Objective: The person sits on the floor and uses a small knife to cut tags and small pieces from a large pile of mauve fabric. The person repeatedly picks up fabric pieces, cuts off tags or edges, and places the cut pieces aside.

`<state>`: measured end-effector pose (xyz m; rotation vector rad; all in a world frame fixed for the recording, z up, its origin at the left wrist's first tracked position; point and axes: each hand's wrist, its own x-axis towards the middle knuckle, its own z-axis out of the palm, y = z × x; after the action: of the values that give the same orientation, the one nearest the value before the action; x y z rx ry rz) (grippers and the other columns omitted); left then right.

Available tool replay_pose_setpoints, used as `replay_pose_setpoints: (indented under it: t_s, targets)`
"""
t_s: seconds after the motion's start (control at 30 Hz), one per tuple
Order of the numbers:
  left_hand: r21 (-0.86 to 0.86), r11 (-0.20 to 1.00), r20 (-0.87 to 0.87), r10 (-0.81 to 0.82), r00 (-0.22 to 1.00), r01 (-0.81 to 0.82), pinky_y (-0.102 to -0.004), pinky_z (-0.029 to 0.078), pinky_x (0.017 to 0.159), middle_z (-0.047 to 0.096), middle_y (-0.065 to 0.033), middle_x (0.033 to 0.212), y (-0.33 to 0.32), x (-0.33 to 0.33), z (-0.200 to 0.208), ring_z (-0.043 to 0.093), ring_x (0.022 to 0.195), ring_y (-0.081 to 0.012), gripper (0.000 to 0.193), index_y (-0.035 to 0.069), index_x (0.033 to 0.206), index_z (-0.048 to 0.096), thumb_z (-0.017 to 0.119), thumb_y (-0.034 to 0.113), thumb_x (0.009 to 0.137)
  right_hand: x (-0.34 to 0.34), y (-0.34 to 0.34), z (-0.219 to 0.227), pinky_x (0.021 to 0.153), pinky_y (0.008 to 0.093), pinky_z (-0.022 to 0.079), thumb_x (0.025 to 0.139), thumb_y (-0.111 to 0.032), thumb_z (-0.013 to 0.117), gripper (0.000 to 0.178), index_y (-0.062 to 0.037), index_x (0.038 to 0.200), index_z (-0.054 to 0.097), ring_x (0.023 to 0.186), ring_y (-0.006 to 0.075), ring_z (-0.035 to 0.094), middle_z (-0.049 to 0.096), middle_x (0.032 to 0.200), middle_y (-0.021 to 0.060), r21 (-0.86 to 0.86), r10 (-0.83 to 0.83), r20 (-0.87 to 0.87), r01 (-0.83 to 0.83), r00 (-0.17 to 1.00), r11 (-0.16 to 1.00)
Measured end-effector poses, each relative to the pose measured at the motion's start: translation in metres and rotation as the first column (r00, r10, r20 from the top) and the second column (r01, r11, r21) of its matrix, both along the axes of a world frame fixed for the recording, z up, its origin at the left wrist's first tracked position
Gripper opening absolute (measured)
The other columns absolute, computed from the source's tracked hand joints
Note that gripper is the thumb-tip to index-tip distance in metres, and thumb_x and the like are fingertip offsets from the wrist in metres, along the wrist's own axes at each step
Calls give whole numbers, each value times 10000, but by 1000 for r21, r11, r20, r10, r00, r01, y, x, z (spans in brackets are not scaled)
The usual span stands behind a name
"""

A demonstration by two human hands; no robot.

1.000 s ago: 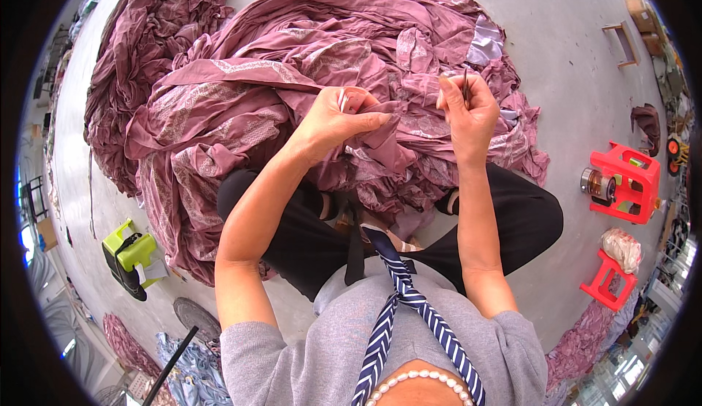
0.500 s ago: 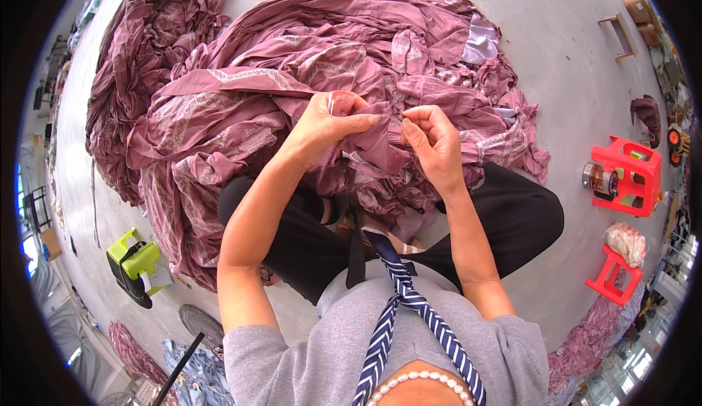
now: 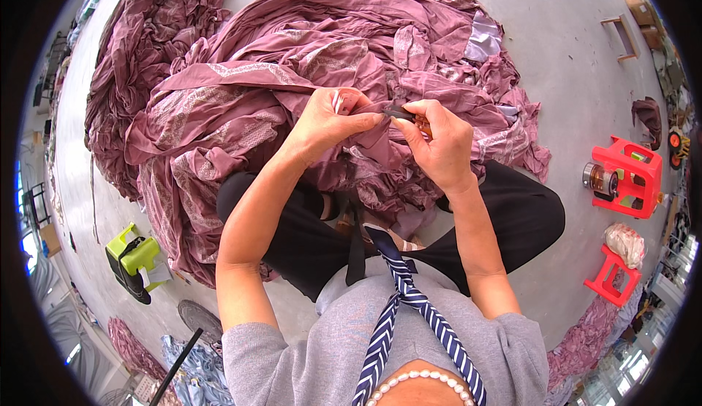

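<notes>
A big heap of mauve fabric (image 3: 241, 124) with pale patterned bands lies on the floor in front of my crossed legs. My left hand (image 3: 327, 122) is closed, pinching a gathered fold of this cloth between thumb and fingers. A small white piece (image 3: 337, 102), maybe a label, shows among its fingers. Just to the right, my right hand (image 3: 444, 143) is closed around a small dark tool (image 3: 398, 112), like thread snips, though its shape is partly hidden by the fingers. The tool's tip meets the cloth beside my left thumb. Something orange-brown shows under the right fingers.
A green stool (image 3: 140, 260) with a black strap stands at the left. Two red plastic stools are at the right; one (image 3: 630, 177) has a glass jar (image 3: 601, 180) beside it, the other carries a plastic bundle (image 3: 625, 243). More cloth (image 3: 194, 369) lies at lower left.
My right hand has turned and moved slightly, and the dark tool now shows at its fingertips against the cloth. My left hand keeps its pinch on the fabric.
</notes>
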<state>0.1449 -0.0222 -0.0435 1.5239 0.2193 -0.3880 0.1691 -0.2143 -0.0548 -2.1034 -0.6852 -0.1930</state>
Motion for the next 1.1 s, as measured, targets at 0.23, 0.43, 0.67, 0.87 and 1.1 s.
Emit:
replay_pose_setpoints:
  t_s: [0.23, 0.43, 0.67, 0.87, 1.1]
  targets:
    - [18, 1000, 12, 2, 1000, -3, -169, 321, 502, 510, 63, 632, 6, -5, -3, 413, 567, -6, 132, 7, 770, 620, 696, 112, 744, 4, 0, 1, 509, 163, 389, 846, -127, 648, 154, -29, 932, 567, 590, 11, 487, 589, 717, -21, 566, -45, -429, 308, 902, 765]
    - [132, 990, 76, -67, 995, 56, -208, 326, 513, 480, 54, 635, 1, 11, -1, 411, 582, -35, 134, 15, 722, 584, 660, 124, 739, -4, -2, -3, 516, 190, 413, 780, -102, 703, 242, -17, 952, 556, 587, 39, 485, 551, 681, 5, 267, -90, -375, 201, 923, 943]
    - [218, 975, 232, -21, 972, -31, -188, 368, 538, 507, 42, 647, 2, 0, -9, 441, 593, -31, 102, 1, 773, 600, 679, 65, 757, -11, 13, -14, 578, 267, 428, 727, -179, 748, 300, -33, 927, 577, 652, 90, 496, 509, 714, 11, 324, 133, -551, 64, 824, 944]
    - [309, 944, 523, -65, 850, -118, -192, 380, 629, 581, -26, 851, -20, -4, -25, 489, 711, -77, 89, -17, 868, 601, 647, 20, 801, -25, -9, -13, 555, 283, 390, 743, -138, 700, 233, 10, 798, 528, 609, 114, 463, 505, 669, 75, 364, 57, -444, 122, 894, 923]
    - [343, 931, 682, -158, 714, -121, -243, 433, 648, 591, -64, 846, -17, -10, -26, 552, 773, -135, 251, -16, 947, 604, 687, 30, 715, -16, 21, -19, 596, 270, 413, 790, -172, 672, 229, 3, 823, 528, 660, 90, 482, 521, 704, 47, 516, -136, -263, 258, 955, 817]
